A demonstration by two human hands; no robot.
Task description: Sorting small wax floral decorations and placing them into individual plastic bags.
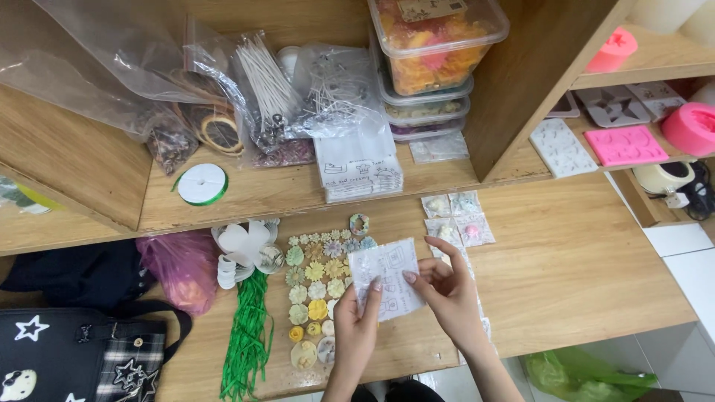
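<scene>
Both of my hands hold a small clear plastic pouch with printed drawings (pixel 387 275) above the wooden table. My left hand (pixel 356 327) pinches its lower left edge. My right hand (pixel 447 290) grips its right side, thumb on top. Just left of the pouch lies a patch of small pastel flower-shaped pieces (pixel 319 279), yellow, green and white, in rows. Several small packed pouches (pixel 458 219) lie beyond my right hand.
A stack of the same pouches (pixel 359 173) sits on the shelf, with a green ribbon spool (pixel 202 184), bags of wicks (pixel 272 89) and stacked plastic boxes (pixel 432 52). Pink and clear moulds (pixel 625 141) fill the right shelves. Green shredded strands (pixel 248 335) and a black bag (pixel 82 353) lie left.
</scene>
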